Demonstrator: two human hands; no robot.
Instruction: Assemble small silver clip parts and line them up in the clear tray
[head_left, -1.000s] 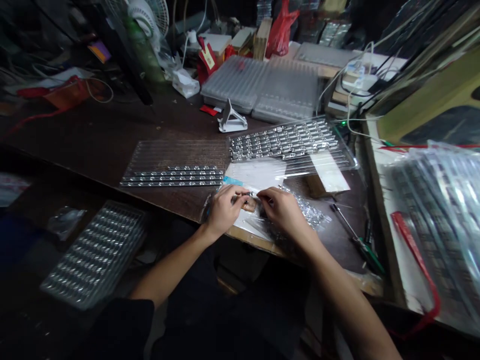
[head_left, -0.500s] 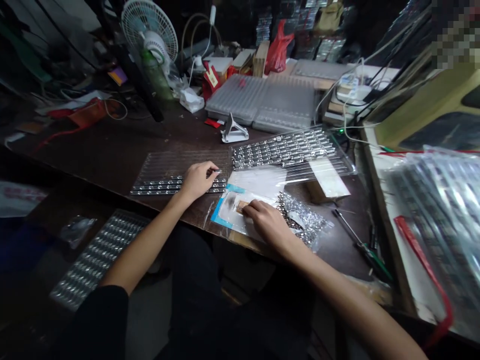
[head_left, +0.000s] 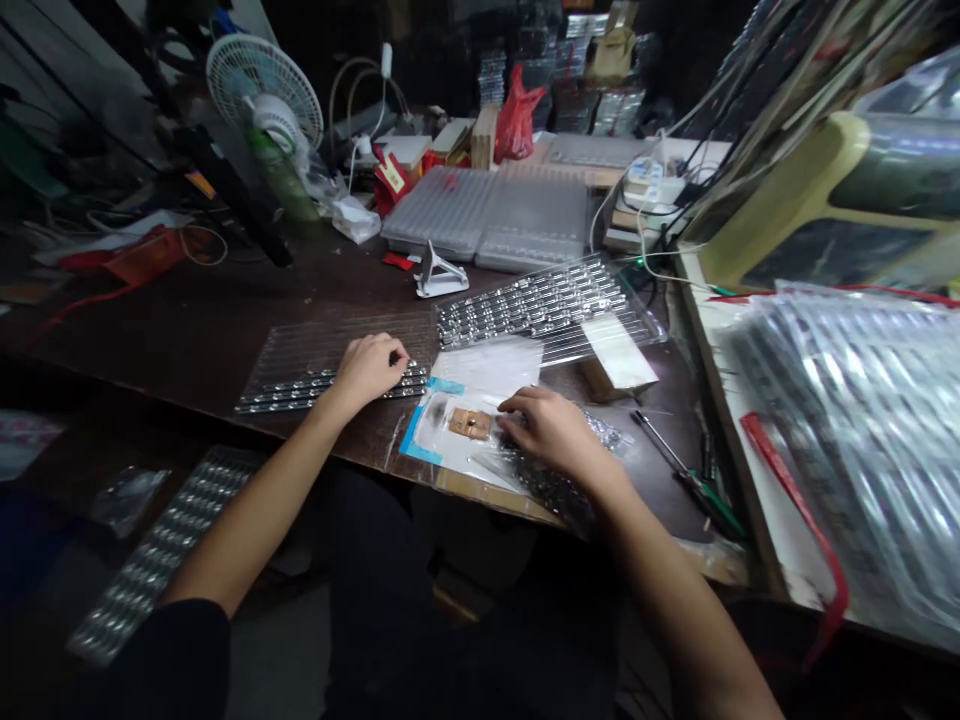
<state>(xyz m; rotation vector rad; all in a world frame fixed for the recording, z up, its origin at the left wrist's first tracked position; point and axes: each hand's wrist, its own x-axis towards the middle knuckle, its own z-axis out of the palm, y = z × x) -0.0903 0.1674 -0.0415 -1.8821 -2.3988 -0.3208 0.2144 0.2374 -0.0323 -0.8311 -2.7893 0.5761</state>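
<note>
My left hand (head_left: 373,367) is closed in a pinch over the right end of a clear ribbed tray (head_left: 300,350) whose near rows hold small metal parts; what it grips is too small to make out. Over a pile of small metal parts (head_left: 559,485) in clear plastic is my right hand (head_left: 546,425), its fingers curled and slightly apart, with nothing visible between them. Just left of its fingertips, a small brown block (head_left: 471,423) with a dark spot lies on a white sheet edged with blue tape (head_left: 420,440).
A second ribbed tray of metal parts (head_left: 532,300) leans near a white-topped box (head_left: 619,355). A white stand (head_left: 441,275) is behind. Screwdrivers (head_left: 690,475) lie at right, beside stacked packed trays (head_left: 862,430). A fan (head_left: 264,95) stands at back left.
My right hand has left the brown block, uncovering it, and moved right to the metal parts. My left hand has lowered slightly toward the filled rows. The whole view has shifted.
</note>
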